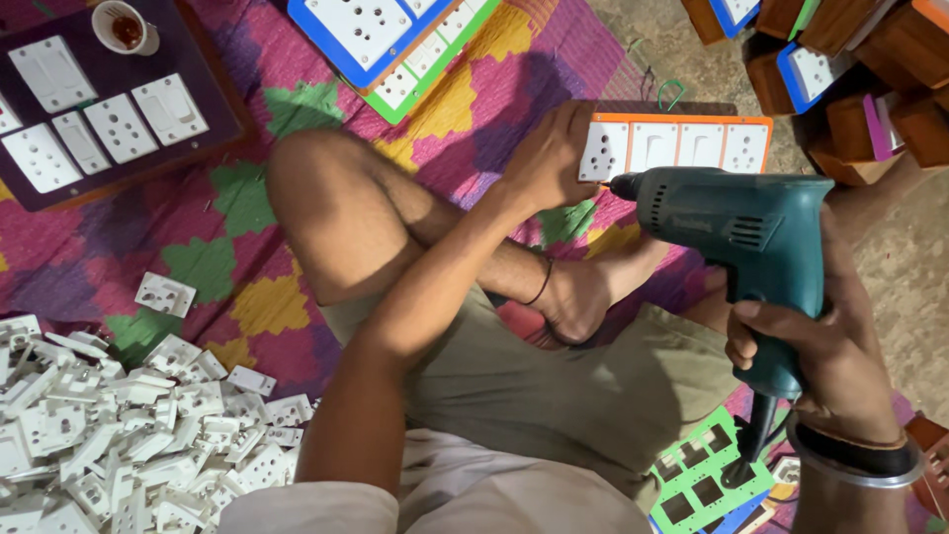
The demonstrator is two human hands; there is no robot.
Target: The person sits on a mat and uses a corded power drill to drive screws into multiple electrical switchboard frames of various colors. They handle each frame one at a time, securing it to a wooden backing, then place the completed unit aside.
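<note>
patterned floor mat lies under the right hand, its grip closed tight on a teal drill that looks heavy and rigid, while the left hand, beyond the drill's tip, presses flat on the orange-edged switch panel.

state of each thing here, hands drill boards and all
left hand: pressed flat on the orange board, holding it down
right hand: shut on the drill grip
drill: held level, tip at the board's left socket
orange board: fitted with white sockets and switches
green frame: cut-outs bare
loose white sockets: heaped on the mat
cup: holds brown liquid
</note>
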